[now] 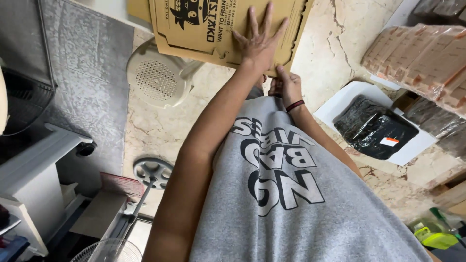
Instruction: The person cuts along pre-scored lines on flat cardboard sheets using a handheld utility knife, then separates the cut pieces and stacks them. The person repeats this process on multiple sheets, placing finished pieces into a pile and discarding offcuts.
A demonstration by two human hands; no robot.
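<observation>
1. My left hand (259,41) lies flat, fingers spread, pressing on the brown cardboard box (213,29) held out in front of me.
2. My right hand (285,86) pinches the box's lower edge, just beside my left wrist.
3. A white plastic stool (158,77) stands under the box.

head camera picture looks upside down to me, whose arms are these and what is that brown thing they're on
The camera sits on a person's head and looks down their own body, so the grey printed shirt fills the bottom and the floor seems tipped. Both arms belong to that person. The left hand lies flat, fingers spread, on a flat brown cardboard box with black print. The right hand, with a dark wristband, pinches the box's lower edge. Behind the box stands a white plastic stool on a marble floor. At the right lie a black wrapped bundle and stacked wrapped cardboard.
</observation>
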